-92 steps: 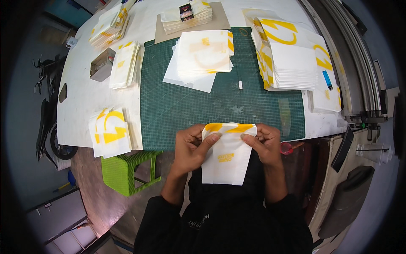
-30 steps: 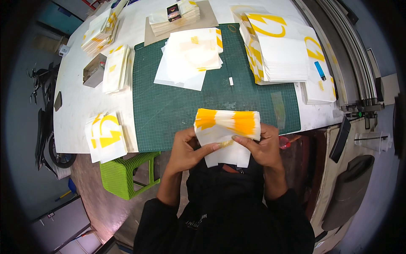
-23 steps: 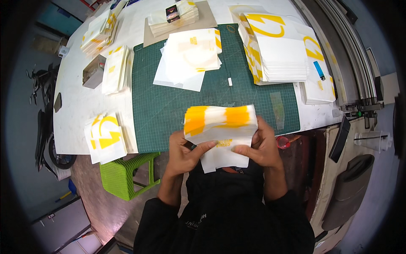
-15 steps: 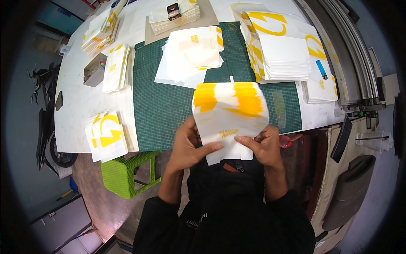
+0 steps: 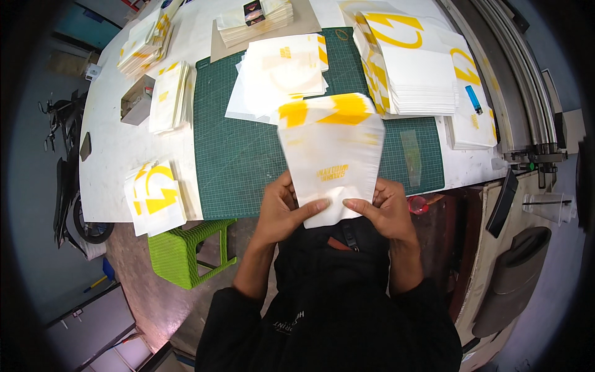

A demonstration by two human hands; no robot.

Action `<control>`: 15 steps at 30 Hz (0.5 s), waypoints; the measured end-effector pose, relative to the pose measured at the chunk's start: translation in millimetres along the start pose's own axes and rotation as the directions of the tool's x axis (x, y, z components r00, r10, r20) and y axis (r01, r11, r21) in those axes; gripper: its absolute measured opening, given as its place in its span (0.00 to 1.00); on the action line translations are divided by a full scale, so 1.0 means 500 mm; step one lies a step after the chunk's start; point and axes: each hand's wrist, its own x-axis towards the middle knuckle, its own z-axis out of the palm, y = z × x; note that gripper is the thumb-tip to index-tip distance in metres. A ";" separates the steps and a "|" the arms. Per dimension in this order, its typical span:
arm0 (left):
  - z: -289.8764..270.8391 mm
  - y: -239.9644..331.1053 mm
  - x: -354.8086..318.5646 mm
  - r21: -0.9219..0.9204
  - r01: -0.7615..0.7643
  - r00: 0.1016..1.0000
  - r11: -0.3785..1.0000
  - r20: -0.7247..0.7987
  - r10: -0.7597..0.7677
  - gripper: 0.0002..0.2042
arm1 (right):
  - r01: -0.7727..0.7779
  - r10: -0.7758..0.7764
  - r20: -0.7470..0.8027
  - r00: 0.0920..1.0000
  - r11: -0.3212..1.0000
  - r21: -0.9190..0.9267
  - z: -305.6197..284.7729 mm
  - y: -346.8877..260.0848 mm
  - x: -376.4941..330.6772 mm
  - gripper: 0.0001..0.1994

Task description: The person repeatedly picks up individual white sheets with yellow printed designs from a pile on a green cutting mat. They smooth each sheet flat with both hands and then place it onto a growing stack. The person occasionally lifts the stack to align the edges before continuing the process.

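Between both hands, near the table's front edge, stands a stack of flat white paper bags (image 5: 331,146) with yellow print, its far end slightly fanned and blurred. My left hand (image 5: 280,211) grips its lower left side, thumb pressed on the front. On the lower right, my right hand (image 5: 385,211) holds it the same way; most fingers of both hands are hidden behind. Beyond the stack, a loose pile of white printed sheets (image 5: 282,77) lies on the green cutting mat (image 5: 235,173).
Large printed paper stacks (image 5: 421,80) stand at the right, a blue lighter (image 5: 473,99) on one. More piles (image 5: 170,99) and a small open box (image 5: 137,102) are left. A smaller pile (image 5: 155,201) overhangs the front edge above a green stool (image 5: 186,263). Metal rails (image 5: 527,93) run along the right.
The stack has tilted more upright, its yellow end moving up and away. Its lower edge, earlier showing uneven flaps, now bows between my thumbs. Both hands keep their grip.
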 end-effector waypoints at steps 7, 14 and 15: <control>-0.017 -0.007 -0.012 0.032 0.109 0.994 0.994 0.029 -0.110 0.18 | -0.035 0.034 0.009 0.999 0.999 0.036 -0.002 0.015 0.003 0.16; -0.004 -0.042 -0.007 0.166 -0.100 0.995 0.981 0.016 0.099 0.21 | 0.023 -0.035 0.093 0.995 0.991 0.130 -0.023 -0.029 0.039 0.21; -0.005 -0.041 -0.001 0.262 -0.120 0.993 0.958 0.007 0.122 0.22 | 0.052 -0.058 0.058 0.997 0.994 0.095 -0.020 -0.020 0.043 0.21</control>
